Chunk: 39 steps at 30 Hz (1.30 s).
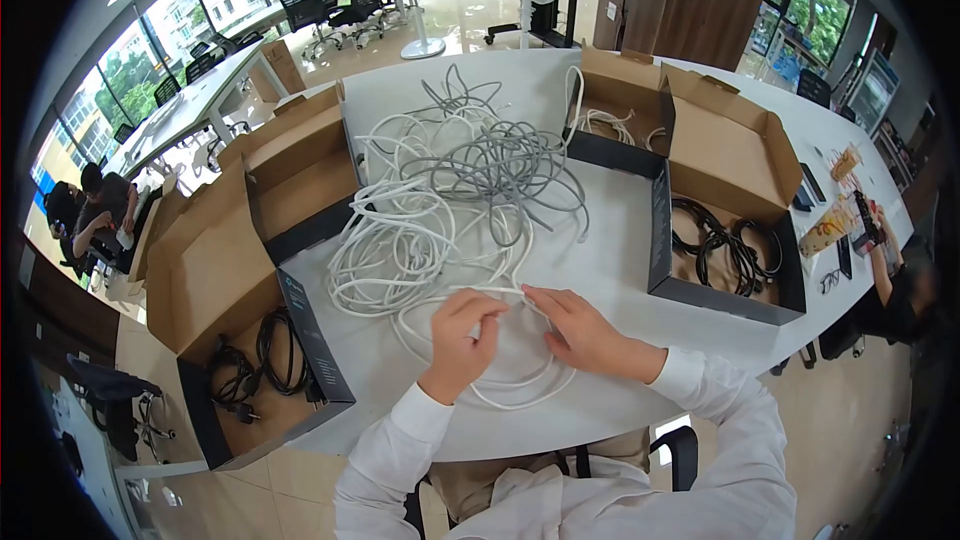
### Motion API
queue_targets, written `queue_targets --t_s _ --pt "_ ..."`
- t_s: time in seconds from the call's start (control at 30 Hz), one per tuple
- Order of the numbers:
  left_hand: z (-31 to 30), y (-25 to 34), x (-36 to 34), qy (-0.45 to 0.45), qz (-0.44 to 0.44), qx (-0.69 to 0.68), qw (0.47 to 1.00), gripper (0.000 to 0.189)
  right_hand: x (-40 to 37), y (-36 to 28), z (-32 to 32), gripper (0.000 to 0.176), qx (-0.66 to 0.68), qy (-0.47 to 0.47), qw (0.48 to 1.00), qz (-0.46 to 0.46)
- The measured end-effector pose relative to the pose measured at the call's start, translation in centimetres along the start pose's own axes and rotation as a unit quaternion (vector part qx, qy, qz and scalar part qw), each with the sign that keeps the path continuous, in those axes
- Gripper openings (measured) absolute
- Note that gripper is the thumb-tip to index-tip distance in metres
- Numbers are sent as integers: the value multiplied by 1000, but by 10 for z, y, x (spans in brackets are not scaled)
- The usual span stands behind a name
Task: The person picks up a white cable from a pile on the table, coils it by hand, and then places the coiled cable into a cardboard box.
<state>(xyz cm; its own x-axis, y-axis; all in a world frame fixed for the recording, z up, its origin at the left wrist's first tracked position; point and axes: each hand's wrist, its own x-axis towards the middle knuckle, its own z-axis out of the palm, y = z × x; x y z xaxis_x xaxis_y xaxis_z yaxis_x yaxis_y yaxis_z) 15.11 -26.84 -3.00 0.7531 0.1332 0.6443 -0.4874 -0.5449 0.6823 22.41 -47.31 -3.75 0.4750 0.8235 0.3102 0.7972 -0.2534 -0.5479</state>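
Observation:
My left hand (465,336) is closed, its fingers curled at a white cable (510,403) near the front of the table. To its right, my right hand (588,331) pinches the same cable between its fingertips, and a loop of it hangs below both hands onto the tabletop. Just beyond my left hand lies a tangled heap of white cable (392,250). A loose coil of grey cable (500,165) overlaps that heap at the back. The exact grip of my left fingers is partly hidden.
Open cardboard boxes flank the cables. The near left box (316,340) and near right box (690,290) hold black cables. A far right box (625,150) contains white cable; the far left box (300,180) stands opposite. A person sits at the right, by a patterned cup (828,228).

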Motion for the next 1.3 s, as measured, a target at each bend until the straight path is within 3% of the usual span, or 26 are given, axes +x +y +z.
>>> queue_targets --t_s 0.13,0.23,0.3,0.4,0.53,0.63,0.8,1.0,1.13,1.23,1.3 --pt "-8 5 4 99 8 63 993 25 -7 3 -3 86 4 14 1000 26" --pt "-11 8 18 4 31 155 987 29 -11 12 -9 86 16 41 999 28" --pt "-8 -2 13 -38 -37 105 993 29 -13 17 -14 85 11 53 998 15" --pt "-11 -18 8 -85 -121 58 987 31 -17 11 -28 82 123 21 986 115" --pt "-31 -28 12 -175 -219 40 959 37 -16 12 -41 81 163 68 973 147" --pt "-36 -41 7 -136 -241 -4 961 43 -18 16 -56 83 195 47 965 167" --pt "-31 -47 4 -76 -223 -13 972 46 -27 25 -77 76 267 -30 956 114" --pt "-23 -35 5 -61 -188 90 976 46 -30 27 -66 60 293 31 942 159" --pt "-20 -33 5 -55 -137 140 979 47 -28 30 -59 41 177 148 949 214" --pt "-17 -27 5 -91 -57 160 981 49 -28 36 -49 34 211 203 944 151" --pt "-9 -20 3 -132 -45 136 981 46 -27 36 -44 32 230 171 949 129"
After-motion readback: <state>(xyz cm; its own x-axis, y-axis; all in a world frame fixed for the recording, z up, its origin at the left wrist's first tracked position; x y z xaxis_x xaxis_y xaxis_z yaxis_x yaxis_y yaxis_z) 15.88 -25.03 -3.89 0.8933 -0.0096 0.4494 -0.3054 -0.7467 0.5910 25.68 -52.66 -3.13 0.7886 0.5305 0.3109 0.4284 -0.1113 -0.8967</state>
